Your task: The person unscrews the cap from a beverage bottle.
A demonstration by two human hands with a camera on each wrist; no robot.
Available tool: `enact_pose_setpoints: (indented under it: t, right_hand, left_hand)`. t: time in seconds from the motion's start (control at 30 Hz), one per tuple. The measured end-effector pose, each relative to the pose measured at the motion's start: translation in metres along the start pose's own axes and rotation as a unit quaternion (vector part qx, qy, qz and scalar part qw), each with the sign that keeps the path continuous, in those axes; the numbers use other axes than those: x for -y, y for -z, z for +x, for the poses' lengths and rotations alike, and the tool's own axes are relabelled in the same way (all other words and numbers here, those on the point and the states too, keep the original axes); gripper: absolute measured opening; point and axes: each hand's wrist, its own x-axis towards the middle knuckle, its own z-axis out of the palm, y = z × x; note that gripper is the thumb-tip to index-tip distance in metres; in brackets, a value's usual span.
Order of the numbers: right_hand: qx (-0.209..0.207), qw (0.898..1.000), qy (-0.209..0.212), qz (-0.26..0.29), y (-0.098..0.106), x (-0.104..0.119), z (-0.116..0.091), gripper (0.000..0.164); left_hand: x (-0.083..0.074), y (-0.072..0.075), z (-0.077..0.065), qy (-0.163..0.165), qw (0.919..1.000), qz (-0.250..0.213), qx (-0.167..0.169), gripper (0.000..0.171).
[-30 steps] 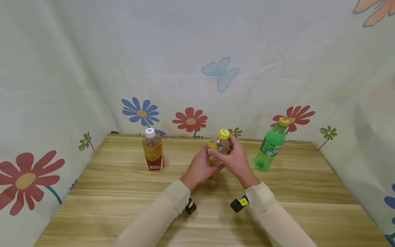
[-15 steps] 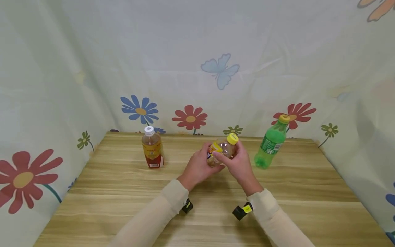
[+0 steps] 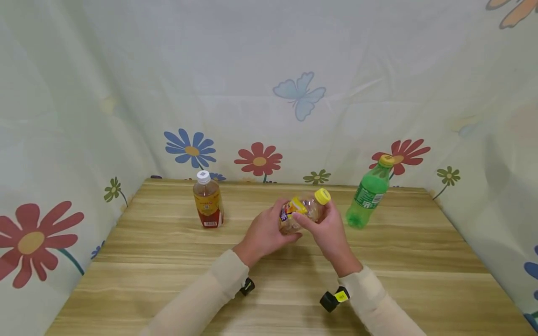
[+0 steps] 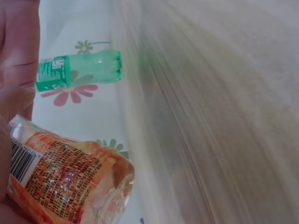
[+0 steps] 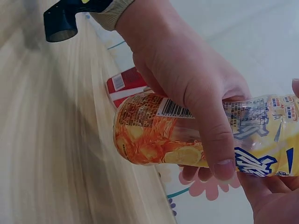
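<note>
In the head view my left hand (image 3: 265, 233) grips the lower body of a clear plastic drink bottle (image 3: 308, 208) with a yellow cap and yellow-orange label. My right hand (image 3: 328, 231) holds the same bottle nearer its shoulder, thumb laid across the front. The bottle tilts, cap toward the upper right and base toward my left palm. The right wrist view shows the bottle (image 5: 149, 135) with its orange printed base raised over the table, my left thumb (image 5: 219, 140) across it. Fingers behind the bottle are partly hidden.
A bottle with a white cap and red-yellow label (image 3: 208, 205) stands to the left. A green bottle with a yellow cap (image 3: 370, 193) stands to the right. The wooden table (image 3: 168, 280) meets a flower-printed cloth (image 3: 210, 70) at the back and sides.
The held bottle has gone from nearly upright to tilted, its cap swinging right and down in the head view. Both hands have kept hold of it; the two standing bottles stay put.
</note>
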Motion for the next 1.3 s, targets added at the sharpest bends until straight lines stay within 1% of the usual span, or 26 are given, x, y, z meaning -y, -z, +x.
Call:
enact_pose_setpoints:
  t: [0.23,0.33,0.47,0.57,0.73,0.83,0.93,1.0,1.17,1.3]
  right_hand:
    - [0.014,1.000,-0.010,0.023,-0.002,0.000,-0.013,0.068]
    - [0.018,0.999,-0.015,0.022,-0.003,0.000,-0.019,0.067]
    - [0.025,0.999,-0.012,0.020,-0.003,-0.001,-0.027,0.067]
    - [0.032,0.999,-0.008,0.023,-0.003,-0.002,-0.032,0.067]
    - [0.046,0.998,0.005,0.036,-0.004,-0.002,-0.042,0.065]
    - [0.052,0.998,0.008,0.041,-0.004,0.000,-0.046,0.064]
    - [0.058,0.997,0.010,0.047,-0.004,0.001,-0.050,0.064]
    - [0.063,0.997,0.012,0.051,-0.004,0.002,-0.053,0.064]
    - [0.074,0.995,0.018,0.069,-0.003,0.000,-0.058,0.063]
    - [0.093,0.992,0.029,0.085,-0.001,-0.003,-0.061,0.063]
  left_hand:
    - [-0.006,0.009,-0.012,0.008,0.9995,0.019,0.024,0.069]
    - [-0.007,0.012,-0.017,0.004,0.9992,0.026,0.031,0.064]
    - [-0.007,0.014,-0.024,-0.011,0.9988,0.035,0.033,0.059]
    - [-0.007,0.016,-0.028,-0.019,0.9986,0.036,0.034,0.059]
    - [-0.009,0.019,-0.037,-0.019,0.9980,0.043,0.041,0.059]
    - [-0.010,0.019,-0.041,-0.025,0.9974,0.051,0.044,0.058]
    - [-0.011,0.022,-0.045,-0.033,0.9973,0.047,0.046,0.058]
    - [-0.013,0.023,-0.048,-0.033,0.9972,0.044,0.050,0.057]
    - [-0.016,0.027,-0.054,-0.035,0.9962,0.054,0.058,0.055]
    - [-0.018,0.028,-0.058,-0.042,0.9959,0.055,0.058,0.054]
